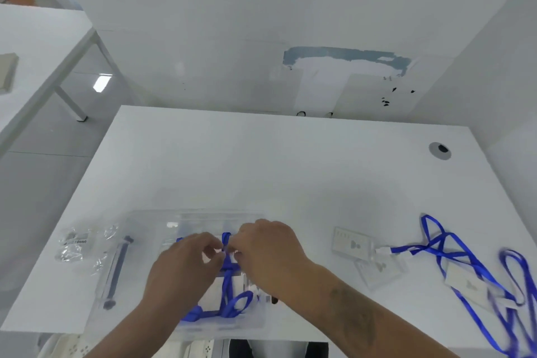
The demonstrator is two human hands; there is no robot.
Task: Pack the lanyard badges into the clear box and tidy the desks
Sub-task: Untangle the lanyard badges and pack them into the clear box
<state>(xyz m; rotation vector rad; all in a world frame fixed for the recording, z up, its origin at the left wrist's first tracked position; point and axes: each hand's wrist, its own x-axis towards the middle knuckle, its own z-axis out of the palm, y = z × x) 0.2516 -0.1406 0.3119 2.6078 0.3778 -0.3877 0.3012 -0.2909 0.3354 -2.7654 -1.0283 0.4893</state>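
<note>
A clear box (pixel 191 219) sits on the white desk near its front edge. Over it, my left hand (pixel 183 267) and my right hand (pixel 268 253) both pinch the blue strap of a lanyard badge (pixel 228 279). Its white card and looped strap lie inside the box under my hands. To the right on the desk lie three more lanyard badges: one card (pixel 350 243) by its clip, one (pixel 380 270) below it, one (pixel 470 285) further right, with tangled blue straps (pixel 438 244) running to the desk's right edge.
The clear box lid (pixel 114 267) with a dark handle lies left of the box. Crumpled clear plastic wrappers (pixel 74 244) lie at the far left. A cable hole (pixel 440 150) is at the desk's back right. Another white desk (pixel 37 46) stands to the left.
</note>
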